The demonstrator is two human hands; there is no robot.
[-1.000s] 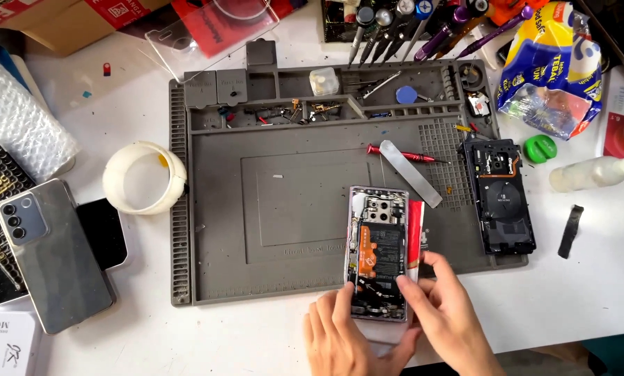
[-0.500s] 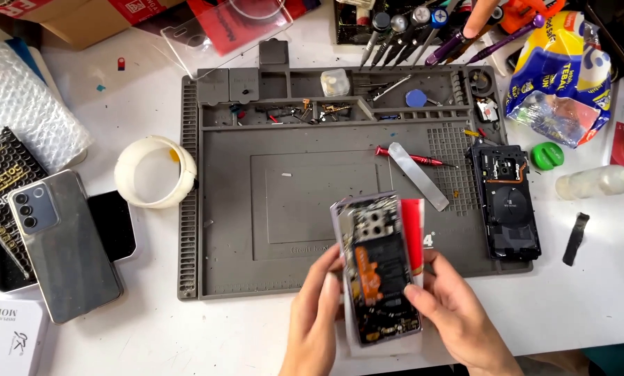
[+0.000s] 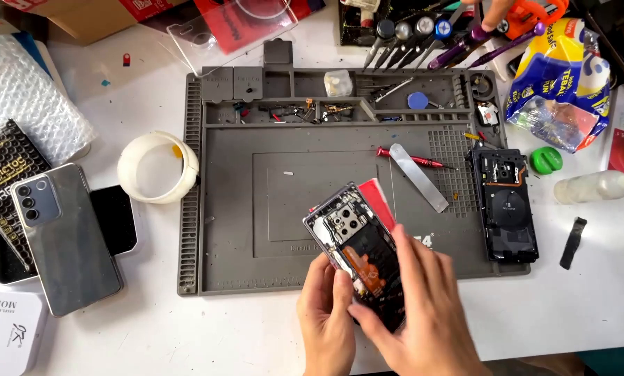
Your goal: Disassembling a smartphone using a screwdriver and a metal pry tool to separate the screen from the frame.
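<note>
Both hands hold an opened smartphone with its back cover off [image 3: 357,254], its camera cluster, circuit parts and orange flex cable showing, over the near edge of the grey silicone repair mat [image 3: 256,202]. The phone is tilted, its camera end pointing toward the mat's middle. The left hand [image 3: 326,320] grips the phone's left edge from below, fingers curled round it. The right hand [image 3: 427,306] lies over the phone's lower right part, thumb and fingers pinching its near end. Just beyond the phone, partly under it, a flat red card [image 3: 380,202] lies on the mat.

At the mat's right edge rests a black inner phone cover with a round coil [image 3: 507,209]. Between it and the red card lie a flat metal pry tool [image 3: 420,177] and, crossing under that tool, a red-handled screwdriver [image 3: 395,152]. Small screws and parts fill the compartments along the mat's far edge.

On the desk [image 3: 186,327], left of the mat, stands a white roll of tape [image 3: 157,167]; nearer the left edge a silver-grey phone lying face down [image 3: 64,237] rests over a black one. A yellow and blue plastic bag [image 3: 559,83] sits at the far right corner, with a green round cap [image 3: 547,160] near it.
</note>
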